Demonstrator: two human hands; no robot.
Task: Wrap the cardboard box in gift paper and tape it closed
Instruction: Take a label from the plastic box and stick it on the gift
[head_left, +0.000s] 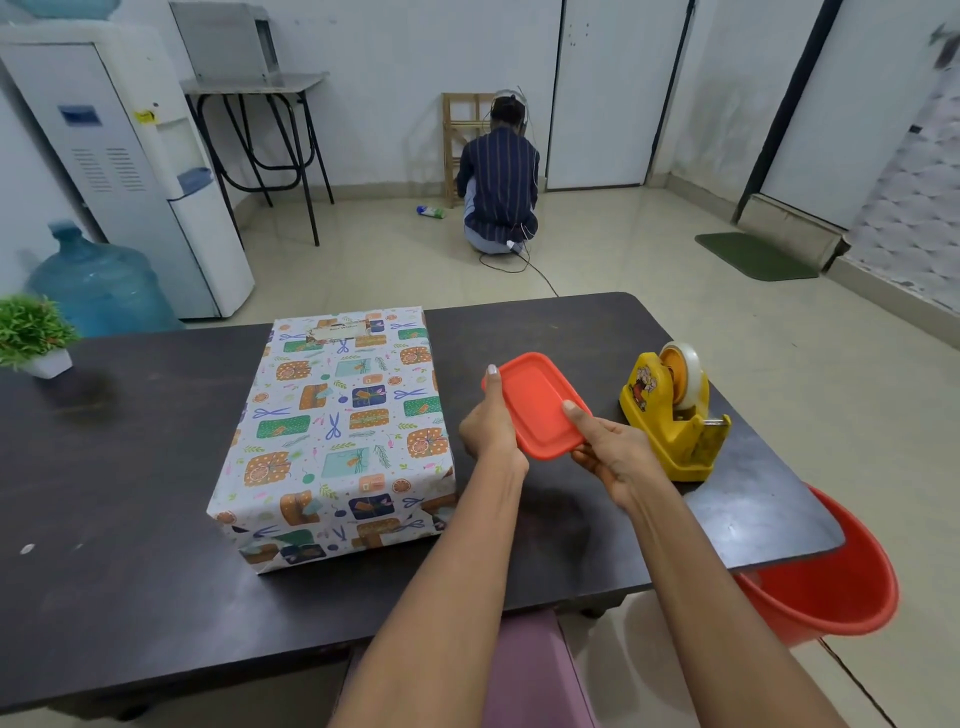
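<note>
Wrapped cardboard box lay on the dark table, at 9 o'clock from the hands, paper appearing fully closed. Both hands gripped an orange lid: left hand on its left edge, right hand at the near corner. Tape dispenser stood at 3 o'clock. Judgement: set the lid aside, then check seams for loose tape.
</note>
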